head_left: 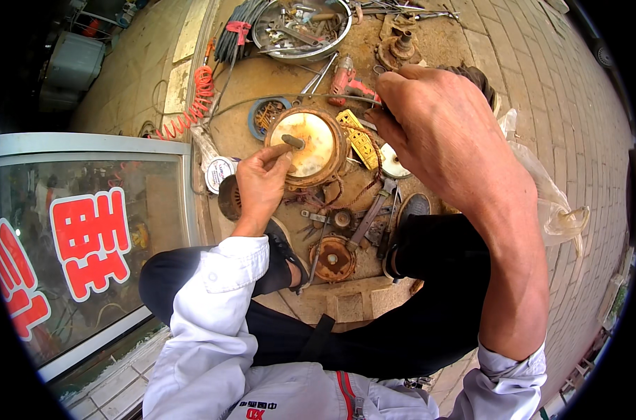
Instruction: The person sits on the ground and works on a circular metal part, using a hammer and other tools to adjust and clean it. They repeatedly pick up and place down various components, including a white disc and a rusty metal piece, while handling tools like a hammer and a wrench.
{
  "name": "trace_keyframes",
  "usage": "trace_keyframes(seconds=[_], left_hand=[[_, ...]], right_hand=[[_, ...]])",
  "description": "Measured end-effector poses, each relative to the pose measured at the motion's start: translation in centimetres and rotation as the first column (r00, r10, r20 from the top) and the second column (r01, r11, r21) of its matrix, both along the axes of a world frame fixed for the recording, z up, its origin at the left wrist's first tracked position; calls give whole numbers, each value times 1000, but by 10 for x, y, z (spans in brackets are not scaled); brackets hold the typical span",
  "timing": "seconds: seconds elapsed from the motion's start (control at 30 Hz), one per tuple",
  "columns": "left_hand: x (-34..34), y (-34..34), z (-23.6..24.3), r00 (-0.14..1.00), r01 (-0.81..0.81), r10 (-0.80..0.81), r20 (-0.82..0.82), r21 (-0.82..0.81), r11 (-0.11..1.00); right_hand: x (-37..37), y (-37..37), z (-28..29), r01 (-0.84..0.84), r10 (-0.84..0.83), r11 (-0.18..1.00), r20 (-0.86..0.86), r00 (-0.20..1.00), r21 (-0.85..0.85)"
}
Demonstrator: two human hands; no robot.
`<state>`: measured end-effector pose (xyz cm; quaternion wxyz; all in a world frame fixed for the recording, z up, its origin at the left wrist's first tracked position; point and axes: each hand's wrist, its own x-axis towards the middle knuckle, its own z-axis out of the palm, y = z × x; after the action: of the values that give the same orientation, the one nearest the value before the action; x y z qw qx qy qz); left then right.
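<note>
My left hand (pixel 265 183) is at the lower left of a rusty round housing with a pale disc (pixel 311 155). Its thumb and index are closed beside the short central shaft (pixel 292 141), touching it; anything between them is too small to make out. My right hand (pixel 444 133) is raised at upper right, fingers curled; what it grips is mostly hidden by the fingers. A thin dark cable (pixel 318 94) runs up to those fingertips. Below the hand lie a yellow plastic piece (pixel 360 143), a red power tool (pixel 342 80) and a second white disc (pixel 394 164).
A metal basin of parts (pixel 300 28), a blue bowl of bolts (pixel 265 115), a red coiled hose (pixel 199 94) and rusty parts (pixel 328 255) surround my hands. A glass door (pixel 157 217) stands at left, brick paving (pixel 577 140) at right, with a clear plastic bag (pixel 556 210).
</note>
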<state>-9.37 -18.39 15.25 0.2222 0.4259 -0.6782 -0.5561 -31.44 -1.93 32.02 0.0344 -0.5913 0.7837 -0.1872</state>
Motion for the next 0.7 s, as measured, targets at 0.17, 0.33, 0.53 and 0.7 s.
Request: trace_keyframes(seconds=[0.17,0.33,0.53,0.7], left_hand=[[-2,4,-5,1000,1,3,29,-145,989],[-1,4,-10,999,-44,43,-22,-93,995],[-5,8,-4,997,-70,72,14,-115,991],[-11,10,-2,995,-81,89,34,-178,981]], right_hand=[[0,0,-3,-7,7,1000,-29,1000,28],[-1,1,-2,-11,11,1000,7,1000,10],[1,0,-4,4,-2,998,-44,999,61],[1,0,-2,7,-4,995,-39,999,97]])
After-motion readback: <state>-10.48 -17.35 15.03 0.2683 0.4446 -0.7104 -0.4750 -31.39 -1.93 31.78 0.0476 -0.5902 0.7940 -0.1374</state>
